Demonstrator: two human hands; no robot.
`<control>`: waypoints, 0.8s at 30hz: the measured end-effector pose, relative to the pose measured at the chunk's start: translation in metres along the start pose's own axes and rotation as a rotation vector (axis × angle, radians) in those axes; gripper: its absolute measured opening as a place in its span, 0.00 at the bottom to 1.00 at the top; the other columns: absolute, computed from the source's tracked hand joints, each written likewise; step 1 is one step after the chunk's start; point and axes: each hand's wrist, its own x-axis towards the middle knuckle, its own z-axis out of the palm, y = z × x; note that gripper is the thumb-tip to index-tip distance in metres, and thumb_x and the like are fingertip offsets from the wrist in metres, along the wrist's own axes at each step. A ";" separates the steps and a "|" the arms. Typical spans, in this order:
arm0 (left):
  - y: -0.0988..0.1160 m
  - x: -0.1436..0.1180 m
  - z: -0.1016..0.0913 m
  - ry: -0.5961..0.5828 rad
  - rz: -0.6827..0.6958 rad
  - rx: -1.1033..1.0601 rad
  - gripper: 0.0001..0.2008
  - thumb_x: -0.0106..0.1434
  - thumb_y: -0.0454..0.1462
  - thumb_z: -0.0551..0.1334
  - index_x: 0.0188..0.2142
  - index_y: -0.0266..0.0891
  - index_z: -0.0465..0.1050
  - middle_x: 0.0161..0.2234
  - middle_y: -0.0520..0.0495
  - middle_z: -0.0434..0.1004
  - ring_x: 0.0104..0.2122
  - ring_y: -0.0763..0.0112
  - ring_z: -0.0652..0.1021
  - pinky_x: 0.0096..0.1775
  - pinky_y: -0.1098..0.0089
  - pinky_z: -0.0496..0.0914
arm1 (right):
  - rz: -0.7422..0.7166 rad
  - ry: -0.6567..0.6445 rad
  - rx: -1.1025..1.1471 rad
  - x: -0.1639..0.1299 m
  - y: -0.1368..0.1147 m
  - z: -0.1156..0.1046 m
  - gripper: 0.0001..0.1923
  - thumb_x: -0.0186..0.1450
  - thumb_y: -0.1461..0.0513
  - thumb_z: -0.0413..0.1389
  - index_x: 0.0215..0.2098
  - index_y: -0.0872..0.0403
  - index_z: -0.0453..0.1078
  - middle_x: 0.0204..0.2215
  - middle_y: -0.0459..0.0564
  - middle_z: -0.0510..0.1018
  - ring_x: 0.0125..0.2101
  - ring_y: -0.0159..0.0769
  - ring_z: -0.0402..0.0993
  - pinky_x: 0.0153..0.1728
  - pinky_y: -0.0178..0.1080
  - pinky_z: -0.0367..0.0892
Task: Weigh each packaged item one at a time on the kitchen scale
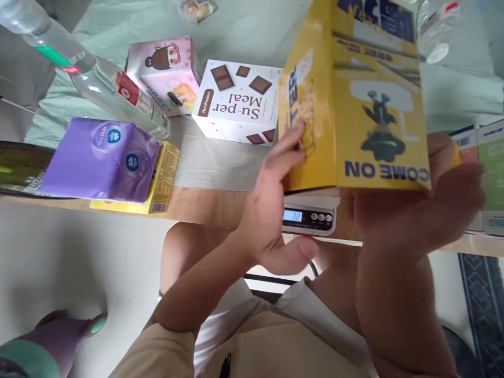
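Observation:
A large yellow cardboard box [378, 126] printed "COME ON" stands between my two hands, its lettering upside down to me. The fingers of my left hand [270, 205] press on the box's left side, with the thumb held away from it. Around the lower right edge of the box is my right hand [433, 205], smeared by motion. Below the box's near edge shows a small white digital scale [307, 218]; its lit display seems to read 32. The box hides most of the scale, and whether the two touch I cannot tell.
Left of the box are a white "Su-per Meal" box [238, 102], a pink box [165, 76], a clear bottle [118, 94] and a purple tissue pack [98, 160] on a yellow carton [165, 176]. Another bottle [437, 31] and a green box [490, 173] are at right.

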 end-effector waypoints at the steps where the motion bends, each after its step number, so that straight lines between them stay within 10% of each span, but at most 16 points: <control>1: 0.001 -0.004 0.007 -0.010 -0.033 0.024 0.35 0.68 0.69 0.52 0.65 0.56 0.62 0.72 0.44 0.65 0.76 0.44 0.63 0.73 0.39 0.64 | -0.010 0.017 -0.033 0.001 0.000 -0.008 0.24 0.60 0.45 0.63 0.25 0.50 0.57 0.26 0.46 0.64 0.31 0.38 0.69 0.42 0.51 0.73; 5: -0.001 -0.018 0.024 -0.042 -0.173 0.056 0.35 0.67 0.69 0.51 0.62 0.54 0.66 0.71 0.42 0.69 0.74 0.42 0.68 0.70 0.40 0.69 | -0.008 0.067 -0.168 -0.008 0.002 -0.037 0.21 0.57 0.51 0.62 0.25 0.50 0.54 0.26 0.46 0.61 0.31 0.36 0.65 0.38 0.47 0.68; 17: -0.037 -0.034 0.023 0.163 0.069 0.216 0.23 0.73 0.57 0.49 0.49 0.49 0.73 0.43 0.44 0.83 0.50 0.54 0.85 0.43 0.55 0.82 | 0.072 -0.023 -0.328 -0.038 0.010 -0.050 0.23 0.62 0.44 0.62 0.26 0.50 0.60 0.35 0.50 0.77 0.35 0.39 0.74 0.32 0.44 0.66; 24: -0.054 -0.027 -0.005 -0.138 0.091 0.265 0.37 0.65 0.64 0.60 0.65 0.48 0.65 0.59 0.37 0.74 0.61 0.48 0.78 0.58 0.48 0.78 | -0.169 0.107 -0.304 -0.028 0.040 -0.048 0.28 0.62 0.35 0.56 0.29 0.50 0.67 0.32 0.49 0.70 0.36 0.40 0.72 0.40 0.49 0.69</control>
